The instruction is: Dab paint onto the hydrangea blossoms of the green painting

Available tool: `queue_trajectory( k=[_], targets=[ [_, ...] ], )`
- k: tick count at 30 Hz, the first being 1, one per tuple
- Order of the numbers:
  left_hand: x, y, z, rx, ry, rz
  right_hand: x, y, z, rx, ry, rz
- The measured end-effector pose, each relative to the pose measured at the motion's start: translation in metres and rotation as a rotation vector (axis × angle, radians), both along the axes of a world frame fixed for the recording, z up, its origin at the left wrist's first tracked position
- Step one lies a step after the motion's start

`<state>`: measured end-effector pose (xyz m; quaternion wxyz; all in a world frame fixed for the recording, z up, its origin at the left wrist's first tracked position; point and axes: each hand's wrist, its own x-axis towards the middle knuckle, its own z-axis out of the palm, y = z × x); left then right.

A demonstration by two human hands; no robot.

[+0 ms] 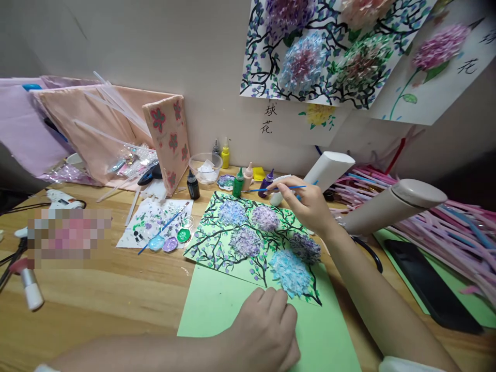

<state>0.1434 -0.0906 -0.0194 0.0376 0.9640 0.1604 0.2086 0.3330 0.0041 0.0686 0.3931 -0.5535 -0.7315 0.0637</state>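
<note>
My right hand [304, 199] pinches a slim blue paintbrush [277, 188], held nearly level above the far edge of the painted sheet. The brush's left end is close to the purple paint bottle [266, 182]. My left hand [267, 323] is curled into a fist on the plain light green paper [211, 302], near the painting's lower edge; its palm is hidden. The painting [207, 235] has black branches, small purple and green leaves, and raised shredded flower heads. A light blue flower head [290, 273] lies closest to my left fist.
A green paint bottle [238, 183] and black paint bottle [192, 185] stand behind the painting. Left are a paint-stained sheet [139, 222], a second blue brush [165, 227] and a glue gun [64, 200]. Right are a tilted beige bottle [382, 209], black phone [430, 284] and pink strips [445, 232].
</note>
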Motion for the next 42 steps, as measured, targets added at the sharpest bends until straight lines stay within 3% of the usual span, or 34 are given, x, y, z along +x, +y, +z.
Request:
queue_trajectory(
  k=[3, 9, 14, 19, 24, 30, 35, 39, 42],
  targets=[
    [-0.012, -0.002, 0.005, 0.084, 0.070, 0.119, 0.000, -0.013, 0.016, 0.064, 0.039, 0.006],
    [-0.035, 0.002, -0.008, 0.237, 0.045, 0.301, 0.004, -0.030, 0.036, 0.218, 0.065, 0.041],
    [-0.043, 0.002, -0.015, 0.236, 0.031, 0.335, 0.006, -0.039, 0.044, 0.262, 0.046, 0.050],
    [-0.041, 0.002, -0.018, 0.281, 0.001, 0.286, 0.003, -0.044, 0.047, 0.273, 0.016, 0.054],
    [-0.041, -0.004, -0.023, 0.359, -0.063, 0.242, -0.001, -0.037, 0.039, 0.193, -0.025, 0.063],
    [-0.042, -0.004, -0.025, 0.343, -0.022, 0.219, -0.004, -0.012, 0.008, -0.028, -0.117, 0.005],
    [-0.044, 0.001, -0.023, 0.325, -0.009, 0.192, -0.006, 0.002, -0.013, -0.143, -0.105, 0.043],
    [-0.046, 0.000, -0.027, 0.361, 0.017, 0.185, -0.019, -0.004, -0.014, -0.142, -0.088, 0.063],
    [-0.045, -0.002, -0.030, 0.401, 0.029, 0.193, -0.048, -0.017, -0.007, -0.166, -0.021, 0.165]
  ],
)
